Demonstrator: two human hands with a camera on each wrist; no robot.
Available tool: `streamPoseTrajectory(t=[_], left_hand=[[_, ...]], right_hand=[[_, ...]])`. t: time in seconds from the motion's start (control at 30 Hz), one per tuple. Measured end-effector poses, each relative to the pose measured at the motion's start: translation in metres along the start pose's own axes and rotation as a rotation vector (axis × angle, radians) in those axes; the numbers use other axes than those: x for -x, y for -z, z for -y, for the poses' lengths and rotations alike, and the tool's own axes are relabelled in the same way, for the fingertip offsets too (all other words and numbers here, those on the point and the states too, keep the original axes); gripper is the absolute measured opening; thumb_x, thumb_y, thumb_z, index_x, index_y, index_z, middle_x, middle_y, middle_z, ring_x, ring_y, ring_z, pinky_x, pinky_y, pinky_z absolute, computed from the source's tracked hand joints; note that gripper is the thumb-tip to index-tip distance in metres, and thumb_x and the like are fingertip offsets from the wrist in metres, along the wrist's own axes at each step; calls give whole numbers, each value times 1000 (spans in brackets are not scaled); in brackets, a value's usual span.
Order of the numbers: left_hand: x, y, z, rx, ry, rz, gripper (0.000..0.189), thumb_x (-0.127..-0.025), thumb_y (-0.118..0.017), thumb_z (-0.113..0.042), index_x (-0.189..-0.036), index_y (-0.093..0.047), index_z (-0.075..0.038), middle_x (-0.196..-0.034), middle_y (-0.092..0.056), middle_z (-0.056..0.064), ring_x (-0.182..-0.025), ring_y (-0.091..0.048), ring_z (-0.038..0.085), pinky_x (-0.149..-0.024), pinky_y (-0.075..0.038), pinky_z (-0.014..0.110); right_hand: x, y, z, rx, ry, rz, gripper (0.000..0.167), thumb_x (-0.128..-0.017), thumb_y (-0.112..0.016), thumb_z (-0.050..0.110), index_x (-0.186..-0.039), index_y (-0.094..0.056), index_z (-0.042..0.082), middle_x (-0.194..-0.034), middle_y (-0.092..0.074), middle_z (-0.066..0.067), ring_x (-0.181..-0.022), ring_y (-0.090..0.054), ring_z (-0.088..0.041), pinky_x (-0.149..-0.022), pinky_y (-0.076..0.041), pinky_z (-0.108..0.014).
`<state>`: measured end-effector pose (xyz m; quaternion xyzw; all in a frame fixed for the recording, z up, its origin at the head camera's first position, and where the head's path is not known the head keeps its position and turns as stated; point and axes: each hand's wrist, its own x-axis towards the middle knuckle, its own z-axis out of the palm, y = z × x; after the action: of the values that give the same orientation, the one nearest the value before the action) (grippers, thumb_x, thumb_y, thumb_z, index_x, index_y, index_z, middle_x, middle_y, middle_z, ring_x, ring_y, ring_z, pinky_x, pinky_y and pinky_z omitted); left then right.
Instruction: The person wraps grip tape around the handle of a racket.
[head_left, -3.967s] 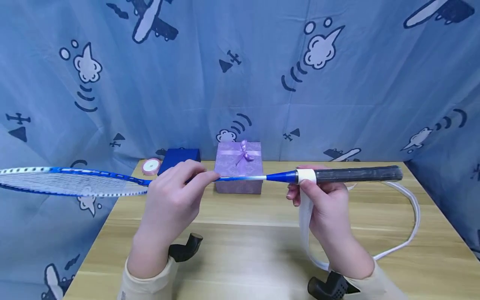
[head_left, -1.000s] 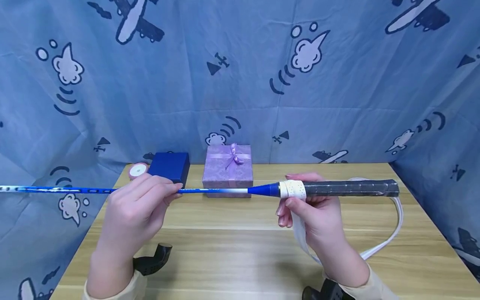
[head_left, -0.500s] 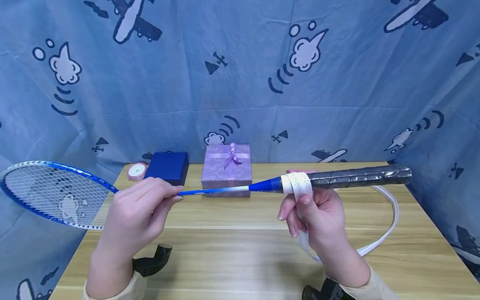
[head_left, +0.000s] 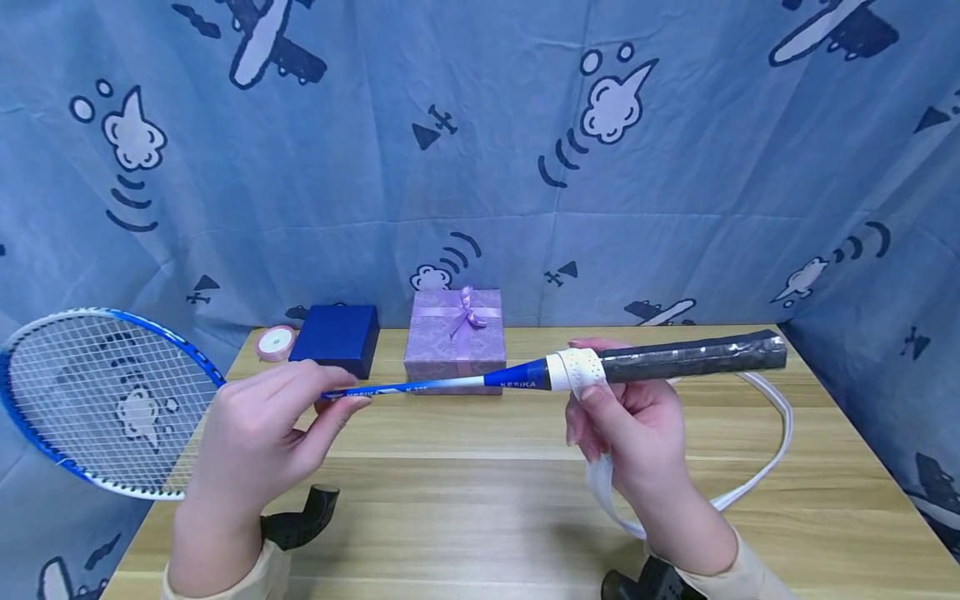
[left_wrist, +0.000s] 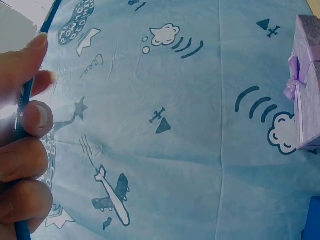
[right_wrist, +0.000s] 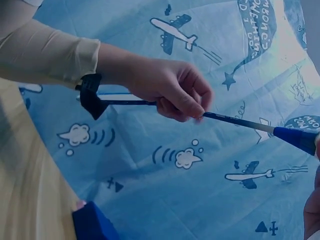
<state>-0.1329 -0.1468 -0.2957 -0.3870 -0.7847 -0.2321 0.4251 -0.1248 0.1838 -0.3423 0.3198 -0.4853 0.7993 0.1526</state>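
Observation:
A blue and white badminton racket lies level across the head view, strung head at left, black handle at right. My left hand pinches its thin shaft between thumb and fingers; curled fingers on the shaft also show in the left wrist view. White perforated grip tape wraps round the handle just past the blue cone. With thumb in front and fingers behind, my right hand holds the tape there. The tape's loose length hangs below that hand and loops to the right. Some right fingers are hidden behind the handle.
On the wooden table, a purple gift box with a bow stands at the back. Left of it are a blue box and a pink-edged white roll. A patterned blue curtain hangs behind.
The racket has rolled about its shaft, so its strung head now shows its face instead of its edge. White tape covers slightly more handle than 4 s ago. The left hand sits farther left.

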Motion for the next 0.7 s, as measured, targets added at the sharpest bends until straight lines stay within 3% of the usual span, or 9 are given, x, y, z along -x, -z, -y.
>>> streamPoseTrajectory(t=[0.17, 0.3, 0.43, 0.7], left_hand=[[1, -1, 0, -4, -11, -5, 39, -105, -61, -39, -86, -70, -7, -69, -63, -5, -52, -43, 2, -45, -33, 15], [0, -2, 0, -7, -24, -22, 39, -105, -61, -38, -82, -70, -8, -64, -56, -9, -52, -36, 0, -46, -27, 13], [1, -3, 0, -29, -26, -30, 40, -105, -60, -38, -81, -69, -8, -62, -50, -10, -51, -33, -1, -44, -25, 14], [3, -2, 0, -32, -1, 9, 40, -106, -58, -38, -81, -68, -8, -61, -50, -10, -50, -36, 0, -44, -28, 14]], right_hand=[[-1, 2, 1, -41, -4, 6, 35, -97, -48, -20, -128, -60, -11, -83, -76, -13, -57, -70, -19, -39, -43, -30], [-3, 2, 1, -97, 2, 0, 32, -96, -53, -20, -126, -61, -14, -95, -77, -19, -73, -78, -25, -61, -62, -33], [-4, 1, 0, -150, 9, 4, 33, -95, -53, -22, -127, -59, -15, -101, -77, -21, -81, -79, -28, -75, -64, -42], [-2, 2, 2, -138, -9, 22, 40, -93, -54, -24, -131, -57, -13, -99, -78, -20, -81, -79, -27, -78, -63, -40]])
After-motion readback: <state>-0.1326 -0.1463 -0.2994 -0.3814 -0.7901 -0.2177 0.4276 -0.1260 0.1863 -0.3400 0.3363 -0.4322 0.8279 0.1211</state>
